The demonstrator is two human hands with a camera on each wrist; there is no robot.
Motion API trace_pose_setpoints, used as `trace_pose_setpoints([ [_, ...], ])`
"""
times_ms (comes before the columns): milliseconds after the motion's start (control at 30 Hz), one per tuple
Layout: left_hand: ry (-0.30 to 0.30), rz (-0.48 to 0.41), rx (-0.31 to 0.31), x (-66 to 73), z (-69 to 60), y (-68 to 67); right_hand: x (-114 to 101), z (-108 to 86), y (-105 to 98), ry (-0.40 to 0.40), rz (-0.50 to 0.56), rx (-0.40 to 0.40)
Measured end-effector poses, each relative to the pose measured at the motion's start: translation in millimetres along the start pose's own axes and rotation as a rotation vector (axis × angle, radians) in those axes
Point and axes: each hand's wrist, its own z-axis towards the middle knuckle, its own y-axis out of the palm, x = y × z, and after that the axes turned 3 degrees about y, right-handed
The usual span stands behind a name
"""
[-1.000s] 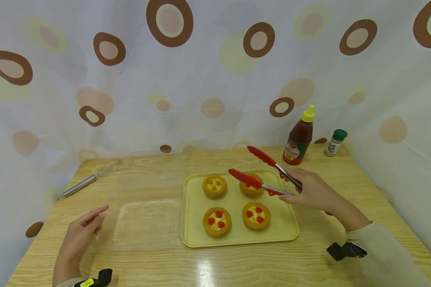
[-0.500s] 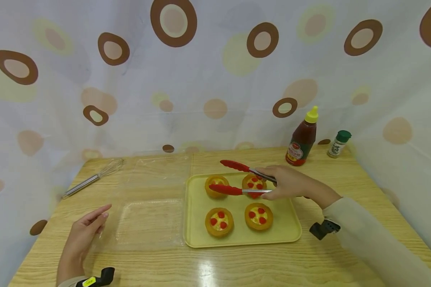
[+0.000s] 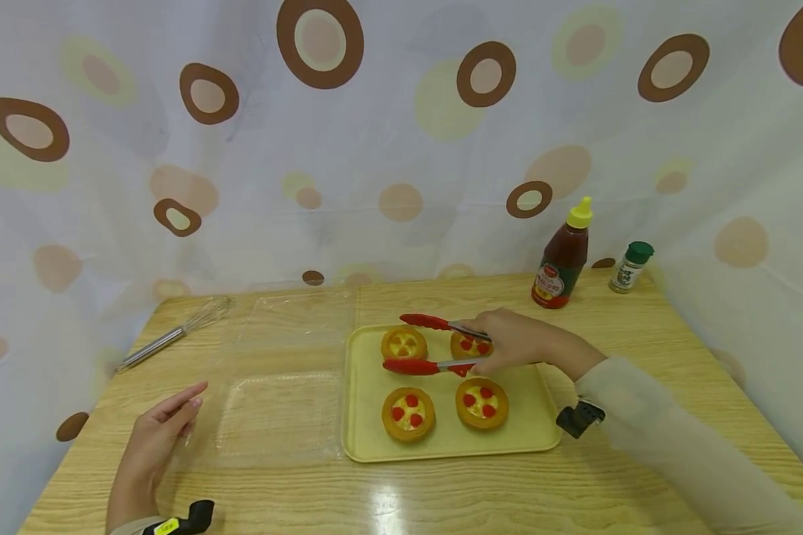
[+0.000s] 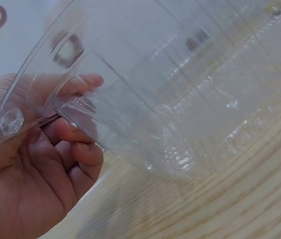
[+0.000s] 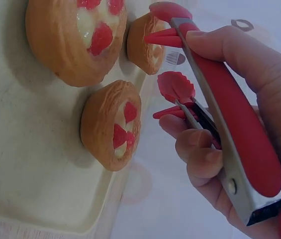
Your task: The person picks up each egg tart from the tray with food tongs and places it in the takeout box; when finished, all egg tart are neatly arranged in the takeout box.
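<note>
Red-tipped metal tongs [image 3: 418,367] are gripped in my right hand [image 3: 518,343], over the back of the yellow tray [image 3: 442,446]. Their spread tips stand on either side of the back-left egg tart [image 3: 404,345], which has pale yellow pieces on top. Below the tongs and hand is the back-right tart [image 3: 470,344], partly hidden. Two more tarts with red pieces, the front-left one [image 3: 408,414] and the front-right one [image 3: 482,403], sit at the front. My left hand [image 4: 46,149] pinches the rim of a clear plastic box [image 4: 180,114], its lid folded back.
A whisk [image 3: 167,338] lies at the back left of the wooden table [image 3: 294,498]. The ketchup bottle [image 3: 562,260] and a green-capped shaker [image 3: 632,267] stand at the back right, near a spotted curtain [image 3: 401,245].
My right hand has moved left and down with the tongs, from over the back-right tart to the back-left one. The left hand has stayed at the box.
</note>
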Motion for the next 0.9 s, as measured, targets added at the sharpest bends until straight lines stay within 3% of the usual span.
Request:
trace_pose_setpoints([
  [367, -0.023, -0.005, -0.013, -0.3, 0.6, -1.4, -5, 4.2, 1, 0.036, 0.017, -0.039],
  [900, -0.036, 0.004, -0.012, 1.5, 0.2, -0.6, 5, 2.4, 12, -0.026, 0.073, -0.008],
])
